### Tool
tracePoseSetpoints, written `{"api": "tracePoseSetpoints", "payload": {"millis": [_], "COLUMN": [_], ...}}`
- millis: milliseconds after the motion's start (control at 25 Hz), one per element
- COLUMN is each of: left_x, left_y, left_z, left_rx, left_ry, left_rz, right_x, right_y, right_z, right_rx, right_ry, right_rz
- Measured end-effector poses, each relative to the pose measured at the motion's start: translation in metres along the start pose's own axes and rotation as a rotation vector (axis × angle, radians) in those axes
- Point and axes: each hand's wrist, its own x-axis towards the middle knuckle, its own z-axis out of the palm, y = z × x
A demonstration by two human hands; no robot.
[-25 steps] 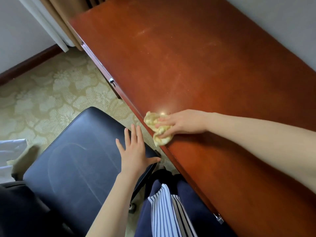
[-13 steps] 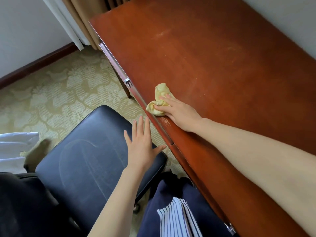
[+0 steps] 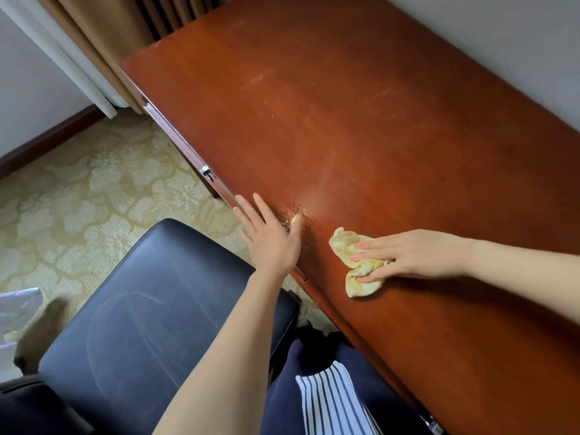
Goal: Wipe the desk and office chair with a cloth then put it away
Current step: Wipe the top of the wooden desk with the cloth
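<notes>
A reddish-brown wooden desk runs from the upper middle to the lower right. A crumpled yellow cloth lies on it near the front edge. My right hand presses flat on the cloth with fingers extended. My left hand is open, fingers spread, over the desk's front edge just left of the cloth. The black leather office chair seat sits below left, beside the desk. A faint dusty smear shows on the desk beyond my left hand.
Patterned beige carpet covers the floor at left. Brown curtains hang at the desk's far end. A metal drawer handle sticks out from the desk front. White fabric lies at the left edge. My dark trousers and a striped garment are at the bottom.
My right hand has slid the cloth back from the desk's front edge onto the top, toward the right. My left hand has lifted off the chair seat to the desk edge.
</notes>
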Motion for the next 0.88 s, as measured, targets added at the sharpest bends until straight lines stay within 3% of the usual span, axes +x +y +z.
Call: {"api": "tracePoseSetpoints", "payload": {"millis": [120,360,640,880], "left_x": [0.004,0.007,0.012,0.012], "left_y": [0.008,0.006,0.005,0.003], "left_z": [0.016,0.029,0.038,0.038], "left_rx": [-0.05,0.103,0.23,0.233], "left_ry": [0.099,0.193,0.27,0.28], "left_rz": [-0.031,-0.067,-0.132,-0.143], "right_x": [0.017,0.08,0.132,0.095], "right_y": [0.022,0.071,0.092,0.038], "right_z": [-0.006,-0.022,-0.023,-0.005], "right_rx": [0.037,0.194,0.283,0.259], "right_ry": [0.019,0.088,0.26,0.248], "right_rz": [-0.015,0.428,0.756,0.474]}}
